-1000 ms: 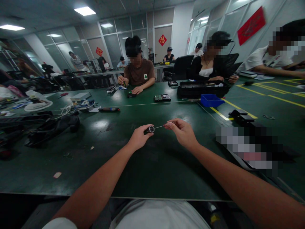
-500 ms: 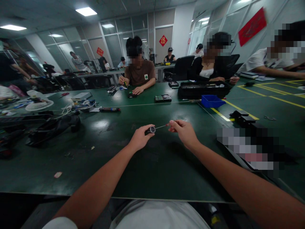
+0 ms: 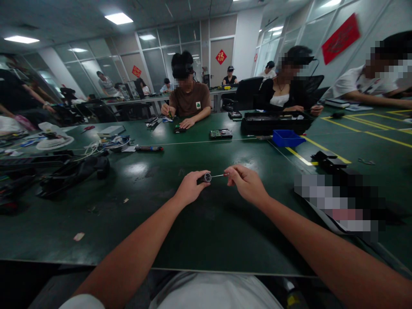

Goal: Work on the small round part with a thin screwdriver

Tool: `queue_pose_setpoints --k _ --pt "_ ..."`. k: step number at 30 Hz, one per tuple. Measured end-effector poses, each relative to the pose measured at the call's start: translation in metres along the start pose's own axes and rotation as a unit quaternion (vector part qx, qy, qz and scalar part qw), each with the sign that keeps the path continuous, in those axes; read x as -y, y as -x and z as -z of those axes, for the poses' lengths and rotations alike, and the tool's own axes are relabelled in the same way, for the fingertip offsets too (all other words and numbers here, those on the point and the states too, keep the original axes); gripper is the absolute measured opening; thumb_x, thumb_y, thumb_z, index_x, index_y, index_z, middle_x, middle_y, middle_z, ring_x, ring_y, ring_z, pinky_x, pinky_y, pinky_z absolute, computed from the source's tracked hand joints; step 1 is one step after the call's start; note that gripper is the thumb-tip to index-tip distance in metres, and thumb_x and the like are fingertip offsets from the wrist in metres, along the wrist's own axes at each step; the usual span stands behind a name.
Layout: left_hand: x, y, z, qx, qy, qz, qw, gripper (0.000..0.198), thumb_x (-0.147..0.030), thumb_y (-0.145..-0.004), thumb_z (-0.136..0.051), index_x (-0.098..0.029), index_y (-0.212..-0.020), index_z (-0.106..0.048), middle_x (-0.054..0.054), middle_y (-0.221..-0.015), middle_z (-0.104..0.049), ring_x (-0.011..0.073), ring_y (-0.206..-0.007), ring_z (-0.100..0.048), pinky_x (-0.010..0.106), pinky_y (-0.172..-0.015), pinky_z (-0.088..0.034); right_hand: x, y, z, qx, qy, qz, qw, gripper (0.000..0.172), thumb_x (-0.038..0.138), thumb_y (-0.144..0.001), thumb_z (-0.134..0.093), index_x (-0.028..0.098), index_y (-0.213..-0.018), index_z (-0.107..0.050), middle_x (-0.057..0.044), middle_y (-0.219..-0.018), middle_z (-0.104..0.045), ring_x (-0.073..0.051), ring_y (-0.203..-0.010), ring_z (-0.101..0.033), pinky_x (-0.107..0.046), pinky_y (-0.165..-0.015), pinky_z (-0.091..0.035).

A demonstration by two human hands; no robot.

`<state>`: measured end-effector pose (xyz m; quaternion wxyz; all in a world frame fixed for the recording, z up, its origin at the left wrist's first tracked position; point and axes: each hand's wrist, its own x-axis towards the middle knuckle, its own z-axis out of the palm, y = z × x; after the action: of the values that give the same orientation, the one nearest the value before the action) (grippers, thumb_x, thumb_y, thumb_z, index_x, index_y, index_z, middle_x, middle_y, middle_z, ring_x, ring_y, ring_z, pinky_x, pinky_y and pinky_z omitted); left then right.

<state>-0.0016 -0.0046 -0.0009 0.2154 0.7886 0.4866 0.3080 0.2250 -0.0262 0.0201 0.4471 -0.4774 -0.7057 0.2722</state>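
Above the green table, my left hand [image 3: 189,187] is closed around a black cylinder [image 3: 206,177], whose round open end with a pale rim faces me. What the cylinder belongs to is hidden by my fingers. The fingers of my right hand [image 3: 246,182] pinch a thin screwdriver [image 3: 219,175] near its reddish handle. Its bare metal shaft runs level to the left, with the tip at the cylinder's round end. I cannot tell whether the tip touches the rim or sits inside.
A pen-like dark tool [image 3: 148,148] lies beyond my left hand. Farther off are a hard drive [image 3: 220,134], a blue bin [image 3: 287,138] and a long black casing [image 3: 277,124]. Black parts [image 3: 75,174] lie left. Co-workers sit across the table, one in a brown shirt [image 3: 196,99].
My right hand has come slightly closer to the cylinder, and the screwdriver shaft now lies more level, with less of it showing. My left hand keeps its hold.
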Motion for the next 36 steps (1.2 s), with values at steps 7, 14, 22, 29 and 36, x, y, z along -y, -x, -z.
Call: queue_pose_setpoints --k 7,14,22,29,36 --pt "-0.001 0.0 0.0 -0.003 0.006 -0.005 1.0 0.04 -0.021 -0.087 -0.069 -0.024 -0.126 -0.065 0.006 -0.119 -0.07 0.0241 -0.112 -0.06 0.041 -0.103 -0.043 -0.004 0.0 -0.004 -0.019 0.009 0.009 1.0 0.023 0.039 -0.095 -0.049 0.023 -0.105 -0.062 -0.002 -0.079 -0.066 -0.019 -0.067 -0.06 -0.032 -0.062 -0.044" --pt "-0.001 0.0 -0.002 -0.004 0.002 -0.003 1.0 0.04 -0.023 -0.087 -0.069 -0.025 -0.127 -0.065 0.006 -0.119 -0.07 0.0252 -0.112 -0.06 0.043 -0.104 -0.043 0.0 0.004 -0.008 -0.032 -0.018 0.008 0.999 0.023 0.043 -0.097 -0.046 0.024 -0.1 -0.059 -0.003 -0.082 -0.066 -0.02 -0.072 -0.061 -0.033 -0.066 -0.046" --pt "-0.008 -0.002 0.0 -0.019 -0.009 -0.023 1.0 0.039 -0.023 -0.088 -0.069 -0.025 -0.127 -0.065 0.007 -0.123 -0.068 0.0258 -0.115 -0.059 0.046 -0.107 -0.04 -0.016 -0.008 -0.015 -0.106 -0.25 -0.102 0.957 0.035 0.056 -0.087 -0.06 0.022 -0.09 -0.063 -0.006 -0.081 -0.068 -0.021 -0.073 -0.065 -0.04 -0.076 -0.056" --pt "-0.01 -0.004 0.0 0.03 -0.05 0.001 0.998 0.036 -0.024 -0.089 -0.067 -0.027 -0.125 -0.065 0.006 -0.12 -0.068 0.0278 -0.116 -0.058 0.056 -0.113 -0.027 -0.036 -0.02 -0.007 -0.136 -0.279 -0.153 0.938 0.039 0.062 -0.082 -0.063 0.023 -0.082 -0.059 -0.004 -0.073 -0.064 -0.018 -0.064 -0.06 -0.037 -0.066 -0.056" --pt "-0.009 -0.003 0.0 0.032 -0.068 -0.001 0.997 0.038 -0.026 -0.089 -0.068 -0.025 -0.127 -0.065 0.006 -0.114 -0.07 0.026 -0.106 -0.06 0.047 -0.102 -0.038 -0.024 -0.015 -0.011 -0.126 -0.23 -0.097 0.96 0.04 0.062 -0.083 -0.062 0.021 -0.084 -0.061 -0.004 -0.076 -0.067 -0.017 -0.066 -0.061 -0.033 -0.063 -0.05"
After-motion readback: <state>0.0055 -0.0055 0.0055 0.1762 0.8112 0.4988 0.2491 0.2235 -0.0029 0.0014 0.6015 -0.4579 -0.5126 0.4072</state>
